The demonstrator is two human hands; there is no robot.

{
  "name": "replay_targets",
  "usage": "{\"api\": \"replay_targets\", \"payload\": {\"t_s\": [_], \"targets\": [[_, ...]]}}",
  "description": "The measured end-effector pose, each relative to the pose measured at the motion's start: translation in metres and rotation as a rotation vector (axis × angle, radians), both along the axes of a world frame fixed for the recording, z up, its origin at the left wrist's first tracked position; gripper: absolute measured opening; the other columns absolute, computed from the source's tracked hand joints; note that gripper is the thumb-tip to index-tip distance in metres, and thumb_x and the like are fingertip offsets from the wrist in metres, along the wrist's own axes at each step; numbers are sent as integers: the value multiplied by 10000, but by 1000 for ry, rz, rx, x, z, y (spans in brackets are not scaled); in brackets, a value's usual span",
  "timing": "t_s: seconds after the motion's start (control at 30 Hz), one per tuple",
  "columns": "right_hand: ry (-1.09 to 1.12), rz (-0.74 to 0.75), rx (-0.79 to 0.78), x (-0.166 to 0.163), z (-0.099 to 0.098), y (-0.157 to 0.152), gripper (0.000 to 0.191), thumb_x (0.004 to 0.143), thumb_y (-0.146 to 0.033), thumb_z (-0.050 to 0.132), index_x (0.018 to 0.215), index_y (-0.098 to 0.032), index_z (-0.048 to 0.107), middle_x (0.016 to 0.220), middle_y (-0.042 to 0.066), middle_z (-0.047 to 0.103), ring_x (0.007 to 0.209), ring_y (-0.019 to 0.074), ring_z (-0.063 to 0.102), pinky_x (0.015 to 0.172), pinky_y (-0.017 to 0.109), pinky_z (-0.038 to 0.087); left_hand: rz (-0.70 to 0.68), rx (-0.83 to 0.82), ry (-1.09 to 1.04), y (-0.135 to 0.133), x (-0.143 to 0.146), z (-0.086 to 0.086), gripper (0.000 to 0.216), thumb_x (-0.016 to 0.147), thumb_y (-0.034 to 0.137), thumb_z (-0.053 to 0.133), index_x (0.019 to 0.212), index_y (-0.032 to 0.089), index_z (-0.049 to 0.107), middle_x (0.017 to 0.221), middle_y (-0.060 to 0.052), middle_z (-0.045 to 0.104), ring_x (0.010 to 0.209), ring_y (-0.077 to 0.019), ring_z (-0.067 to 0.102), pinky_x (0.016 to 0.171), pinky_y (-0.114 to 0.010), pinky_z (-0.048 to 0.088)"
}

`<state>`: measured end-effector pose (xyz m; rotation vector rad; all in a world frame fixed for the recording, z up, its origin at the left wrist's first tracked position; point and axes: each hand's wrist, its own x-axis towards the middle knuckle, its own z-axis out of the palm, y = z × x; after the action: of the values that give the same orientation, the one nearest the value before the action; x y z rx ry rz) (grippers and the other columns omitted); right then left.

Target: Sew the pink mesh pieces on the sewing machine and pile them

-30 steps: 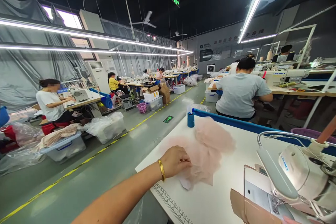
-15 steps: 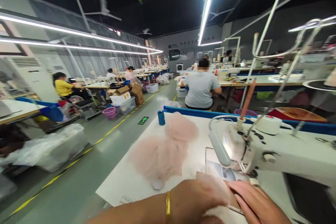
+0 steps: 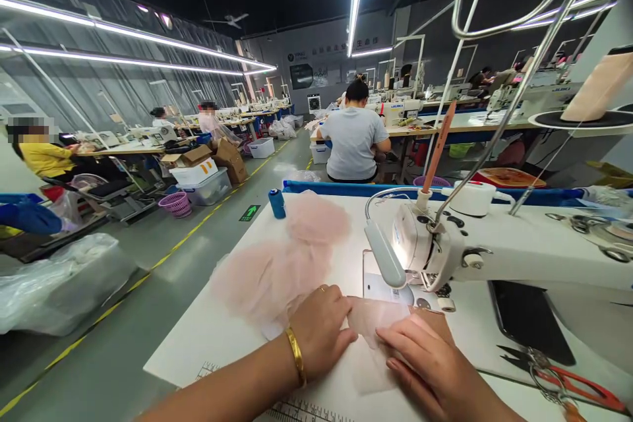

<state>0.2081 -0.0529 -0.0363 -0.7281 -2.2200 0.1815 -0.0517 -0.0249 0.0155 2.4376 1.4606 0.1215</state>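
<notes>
Sheer pink fabric (image 3: 373, 315) lies under your fingertips on the table (image 3: 190, 337), just before the sewing machine (image 3: 534, 252). Your left hand (image 3: 321, 324) bends at its left edge, your right hand (image 3: 440, 357) rests over its right side; whether either pinches, you cannot tell. Your right hand partly covers a tan piece (image 3: 436, 322), your left forearm (image 3: 237, 382) crosses the ruler markings (image 3: 316, 412), and the machine's right end is cropped.

The left hand (image 3: 322, 322) and right hand (image 3: 435, 356) partly conceal the sheer pink cloth (image 3: 370, 369); whether either pinches it cannot be determined. Ruler markings (image 3: 301, 409) pass behind the left forearm (image 3: 227, 386) and are cut off at the lower edge. The sewing machine (image 3: 534, 254) and thread cone (image 3: 598, 89) run out at the right edge. The needle is indiscernible.
</notes>
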Motion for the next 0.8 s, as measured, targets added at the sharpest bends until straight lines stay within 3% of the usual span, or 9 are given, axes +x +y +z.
{"api": "replay_targets", "payload": {"t_s": [0.13,0.27,0.33,0.4,0.47,0.53,0.63,0.7,0.8], "targets": [[9,-8,-115,4,-2,-3,357,1036,-221,608,1389,-268,621,1011,54,761,881,212,720,856,337,618,-33,19,-49,-2,4,-1,60,959,161,634,916,202,632,983,-56,694,932,-250,637,797,-355,454],[137,-13,-510,9,5,-8,541,1094,-399,566,1614,-305,449,1105,69,749,914,196,746,822,288,634,-268,142,-250,-17,11,0,144,1017,203,546,886,228,598,899,-34,691,829,-211,627,754,-339,446],[164,37,-704,9,14,-10,458,1098,-511,533,1499,-296,587,1069,61,750,891,195,742,817,283,628,-463,124,-335,-25,18,1,217,1057,266,505,863,236,597,875,-34,707,792,-200,636,725,-330,453],[175,88,-804,9,22,-10,402,1088,-593,503,1195,-284,737,979,39,749,882,198,733,828,279,609,-563,41,-437,-27,23,3,227,1067,328,516,886,242,621,891,-34,731,800,-195,655,728,-310,477],[206,100,-851,10,26,-10,453,1079,-641,481,1013,-275,740,925,25,740,867,196,718,800,260,589,-460,-5,-546,-20,25,8,167,1043,321,539,958,241,659,936,-42,740,867,-203,670,806,-298,509],[245,92,-884,11,26,-10,482,1063,-681,482,1000,-275,735,923,25,739,832,190,692,751,251,571,-258,6,-585,-5,26,11,132,960,265,595,1049,225,683,1033,-67,732,980,-231,665,917,-328,521],[264,126,-923,14,23,-9,528,1050,-720,472,971,-271,738,916,34,748,801,190,669,729,265,554,-116,-148,-526,24,30,9,510,752,260,794,1243,192,673,1232,-105,689,1130,-286,628,1014,-386,521],[254,159,-930,19,22,-7,546,1043,-734,466,958,-268,737,905,37,751,786,192,662,754,287,554,-82,-396,-527,40,37,4,629,669,267,874,1264,202,682,1124,-56,711,999,-251,661,915,-343,552],[228,143,-953,34,23,-4,574,1040,-748,455,897,-253,708,866,35,745,758,191,643,761,303,553,-46,-667,-573,50,47,-4,284,749,304,840,988,198,730,798,24,674,712,-170,644,700,-264,526]]}}
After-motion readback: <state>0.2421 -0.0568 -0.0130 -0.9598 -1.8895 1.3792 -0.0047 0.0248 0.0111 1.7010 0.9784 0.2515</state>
